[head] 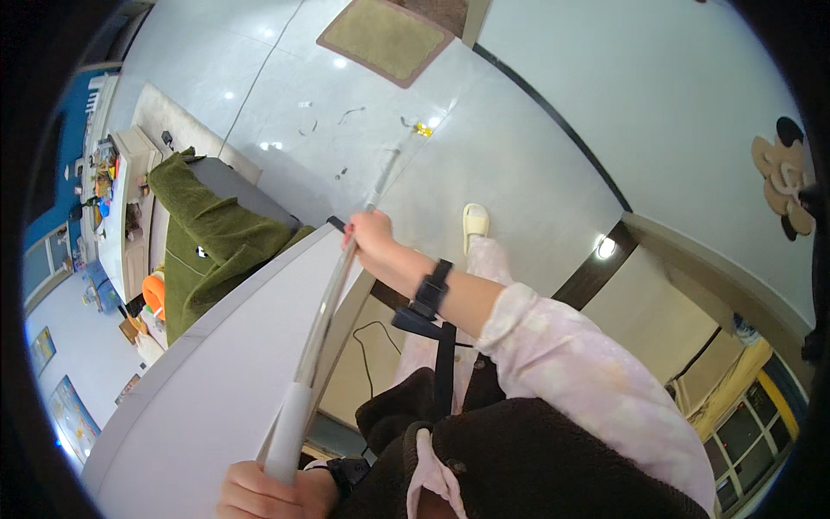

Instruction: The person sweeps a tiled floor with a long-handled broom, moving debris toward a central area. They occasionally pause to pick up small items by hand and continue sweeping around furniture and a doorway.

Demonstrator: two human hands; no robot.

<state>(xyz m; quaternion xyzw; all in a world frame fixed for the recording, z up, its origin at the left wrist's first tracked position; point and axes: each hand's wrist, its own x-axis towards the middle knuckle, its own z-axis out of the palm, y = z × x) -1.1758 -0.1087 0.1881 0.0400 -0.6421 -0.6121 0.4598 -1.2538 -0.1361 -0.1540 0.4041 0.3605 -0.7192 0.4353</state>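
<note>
A long pole (326, 321) with a white grip and a shiny shaft slants down across the view towards the floor. My left hand (275, 493) is closed around its white grip at the bottom of the picture. Farther along the shaft, my right hand (373, 233) grips it near the corner of a white ledge (214, 363). The pole's far end is pale and blurred, so its head cannot be made out. Close to that end lies a small yellow scrap (423, 129). Dark scraps (350, 113) are scattered over the glossy tiled floor (363, 78).
A green garment (220, 246) drapes over grey furniture beyond the ledge. One foot wears a pale yellow slipper (475, 220). A doormat (387, 39) lies at the top, by a doorway. A dark cable (358, 344) hangs below the ledge. A cluttered cabinet (130, 194) stands at left.
</note>
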